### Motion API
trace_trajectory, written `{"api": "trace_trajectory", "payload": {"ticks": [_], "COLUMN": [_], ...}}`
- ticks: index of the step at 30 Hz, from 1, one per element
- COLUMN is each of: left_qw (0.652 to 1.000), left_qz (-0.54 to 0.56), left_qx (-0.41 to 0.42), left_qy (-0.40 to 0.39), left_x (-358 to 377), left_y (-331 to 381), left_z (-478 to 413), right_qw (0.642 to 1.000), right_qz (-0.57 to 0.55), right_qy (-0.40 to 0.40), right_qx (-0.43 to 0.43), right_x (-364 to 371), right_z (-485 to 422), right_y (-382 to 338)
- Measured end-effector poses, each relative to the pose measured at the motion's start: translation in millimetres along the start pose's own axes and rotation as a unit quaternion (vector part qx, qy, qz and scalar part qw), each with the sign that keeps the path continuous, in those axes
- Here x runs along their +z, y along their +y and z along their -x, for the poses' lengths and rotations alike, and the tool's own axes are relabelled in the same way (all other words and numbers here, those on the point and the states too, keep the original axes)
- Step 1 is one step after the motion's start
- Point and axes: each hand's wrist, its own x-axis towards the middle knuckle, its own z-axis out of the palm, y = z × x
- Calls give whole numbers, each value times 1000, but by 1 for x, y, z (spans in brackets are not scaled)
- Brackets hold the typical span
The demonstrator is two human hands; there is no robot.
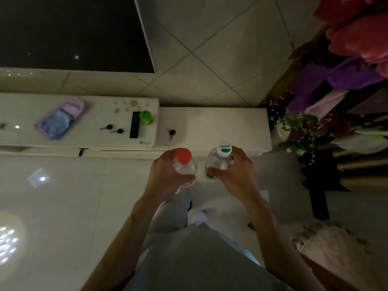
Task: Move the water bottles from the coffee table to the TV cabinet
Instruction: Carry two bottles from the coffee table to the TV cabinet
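- Water bottles, two of them, are both in the air: the red-capped bottle [184, 163] in the left hand [168, 177], the white-and-green-capped bottle [220, 161] in the right hand [233, 175]
- Left fingers are curled round the clear body below the red cap, thumb across the near side, so this hand is closed on its bottle
- Right fingers wrap the far side of the other bottle and the thumb presses its near side; this hand too is closed on its load
- Both bottles are upright, side by side and apart, held just short of the near edge of the white TV cabinet [214, 127]
- Neither bottle rests on the cabinet top yet
- The coffee table is not in view, so I cannot tell whether more bottles wait there
- Judged from this, the carry is nearly over and the set-down is left
- Bare top lies ahead, to the right of the small key [171, 133]; the remote [134, 127] and green container [145, 117] sit further left, well clear
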Motion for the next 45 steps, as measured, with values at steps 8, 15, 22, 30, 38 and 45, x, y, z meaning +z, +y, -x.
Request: {"api": "trace_trajectory", "payload": {"ticks": [8, 15, 22, 30, 38, 45], "left_qw": [1000, 997, 993, 983, 992, 999], "left_qz": [-4, -40, -85, -128, -80, -52], "left_qx": [-4, 21, 20, -24, -60, 6], "left_qy": [-25, -65, -82, -133, -82, 0], "left_x": [13, 24, 56, 119, 209, 259], "left_y": [-3, -8, -34, -69, -103, -111], "left_z": [-99, -181, -239, -301, -398, -489], "right_qw": [998, 996, 989, 979, 995, 998], "right_qz": [-6, 44, 79, 97, 19, -4], "right_qy": [-27, -54, -111, -168, -85, 45], "right_qx": [59, 53, 57, 57, 40, -36], "right_x": [23, 38, 50, 80, 127, 160], "right_z": [-82, -153, -216, -298, -391, -483], "right_y": [5, 20, 57, 122, 197, 219]}}
